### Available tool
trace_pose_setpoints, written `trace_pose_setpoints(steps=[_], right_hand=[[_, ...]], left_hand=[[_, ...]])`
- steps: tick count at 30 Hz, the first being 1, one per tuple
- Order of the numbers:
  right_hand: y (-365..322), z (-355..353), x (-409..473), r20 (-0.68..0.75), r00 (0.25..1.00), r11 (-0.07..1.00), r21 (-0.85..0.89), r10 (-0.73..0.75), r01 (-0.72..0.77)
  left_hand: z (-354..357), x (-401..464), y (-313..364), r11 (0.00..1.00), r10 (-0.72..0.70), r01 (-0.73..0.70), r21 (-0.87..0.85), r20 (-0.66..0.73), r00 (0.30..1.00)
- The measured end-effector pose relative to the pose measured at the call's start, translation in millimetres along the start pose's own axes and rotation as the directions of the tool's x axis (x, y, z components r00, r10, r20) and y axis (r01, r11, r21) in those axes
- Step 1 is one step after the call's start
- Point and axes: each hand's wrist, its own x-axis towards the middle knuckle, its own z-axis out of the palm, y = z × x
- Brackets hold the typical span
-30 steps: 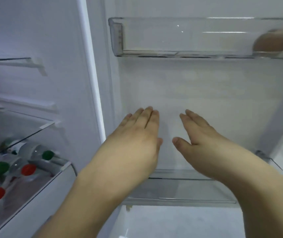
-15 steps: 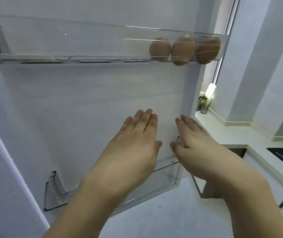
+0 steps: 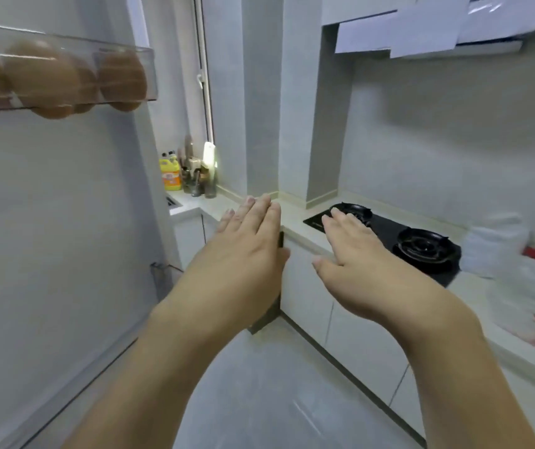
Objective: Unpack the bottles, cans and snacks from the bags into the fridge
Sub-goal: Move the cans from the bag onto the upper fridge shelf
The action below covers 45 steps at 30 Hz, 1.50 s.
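bags (image 3: 519, 280) blurred at 3 o'clock on counter; left hand (image 3: 243, 254) and right hand (image 3: 353, 254) both flat, empty. reach right, grip one item firmly.

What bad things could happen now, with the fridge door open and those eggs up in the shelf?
1. The fridge door stands open beside the left hand; a bump might swing it and rattle the eggs in the door shelf.
2. Both hands are empty and open, and the right hand hangs by the stove. If a burner is hot, which cannot be told, fingers could get burned.
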Motion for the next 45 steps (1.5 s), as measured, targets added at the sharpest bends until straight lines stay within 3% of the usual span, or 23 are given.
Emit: trace_pose_setpoints(steps=[7, 13, 24, 33, 45], right_hand=[[93, -37, -31, -0.097, 0.959, 0.962, -0.023, 0.268, -0.271], [141, -57, -50, -0.15, 0.897, 0.908, 0.002, 0.415, -0.419], [185, -65, -86, -0.223, 0.709, 0.733, 0.04, 0.67, -0.679], [191, -63, -97, -0.251, 0.647, 0.677, 0.049, 0.72, -0.734], [226, -67, -86, -0.235, 0.665, 0.696, 0.078, 0.709, -0.714]], left_hand=[[32, 60, 91, 0.96, 0.269, -0.269, -0.071, -0.016, 0.963], [44, 96, 151, 0.893, 0.439, -0.438, -0.104, -0.009, 0.898], [63, 137, 207, 0.742, 0.648, -0.638, -0.208, -0.02, 0.761], [73, 145, 222, 0.672, 0.721, -0.699, -0.245, 0.001, 0.693], [84, 167, 238, 0.716, 0.678, -0.65, -0.255, 0.03, 0.735]])
